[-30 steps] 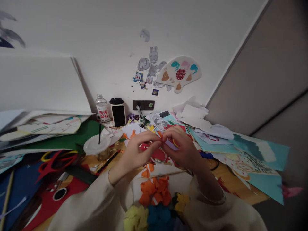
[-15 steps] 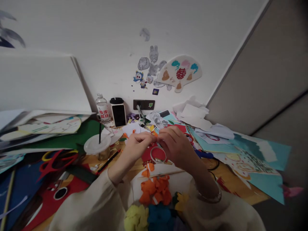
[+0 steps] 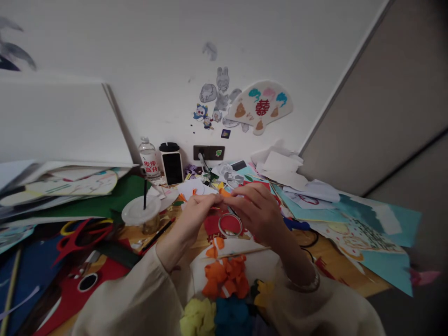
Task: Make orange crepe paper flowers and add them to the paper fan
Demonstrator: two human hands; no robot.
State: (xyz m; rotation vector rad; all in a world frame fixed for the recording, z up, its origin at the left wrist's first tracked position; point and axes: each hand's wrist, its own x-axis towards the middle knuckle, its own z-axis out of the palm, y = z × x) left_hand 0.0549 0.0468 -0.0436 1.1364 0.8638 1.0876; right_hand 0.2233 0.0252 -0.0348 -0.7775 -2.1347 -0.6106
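My left hand point(image 3: 196, 217) and my right hand point(image 3: 257, 212) meet above the cluttered table, fingertips pinched together on a small orange paper piece point(image 3: 224, 192). Just below them lies a roll of clear tape point(image 3: 230, 225) on red paper. Nearer to me sits a white fan-shaped board point(image 3: 259, 268) carrying crumpled orange paper flowers point(image 3: 226, 277), with yellow paper flowers point(image 3: 198, 317) and blue paper flowers point(image 3: 233, 315) at its near edge.
A lidded plastic cup with a black straw point(image 3: 142, 212), a water bottle point(image 3: 149, 161) and a black-fronted device point(image 3: 171, 163) stand at the left back. Red cut-outs point(image 3: 82, 233) lie left. Teal sheets point(image 3: 367, 228) and white paper point(image 3: 280, 168) cover the right side.
Both hands have shifted slightly left and away from me with the orange piece pinched between them, uncovering the tape roll. The right hand's fingers have stretched out more.
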